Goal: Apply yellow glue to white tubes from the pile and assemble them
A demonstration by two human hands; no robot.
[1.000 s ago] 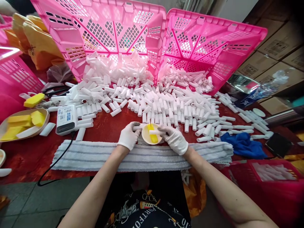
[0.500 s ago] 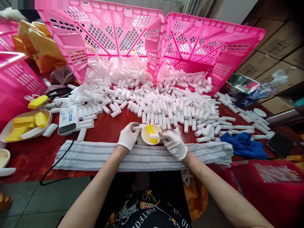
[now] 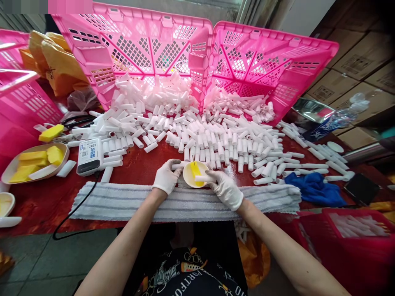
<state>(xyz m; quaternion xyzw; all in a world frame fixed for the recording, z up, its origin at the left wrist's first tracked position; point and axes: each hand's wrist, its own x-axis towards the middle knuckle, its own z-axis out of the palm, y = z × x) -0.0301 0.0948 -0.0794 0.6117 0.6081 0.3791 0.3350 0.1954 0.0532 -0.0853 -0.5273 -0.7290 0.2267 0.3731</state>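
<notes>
1. Your right hand [image 3: 226,190] pinches a white tube [image 3: 201,178] over the small dish [image 3: 187,178]; slack fingers could drop it.
2. Your left hand [image 3: 166,177] holds a second tube [image 3: 177,167] alongside; a bump could tip the dish.
3. Knocks could scatter the piled tubes [image 3: 202,139].

Floor [image 3: 37,263]: grey tile, dark joints visible at lower left. Tabletop [image 3: 135,166]: red, mottled, reflecting a bright patch of light [image 3: 231,174] right of centre. Pale wall section [image 3: 302,18] at upper right; beside it, cardboard cartons [image 3: 353,61] stacked in shadow.
</notes>
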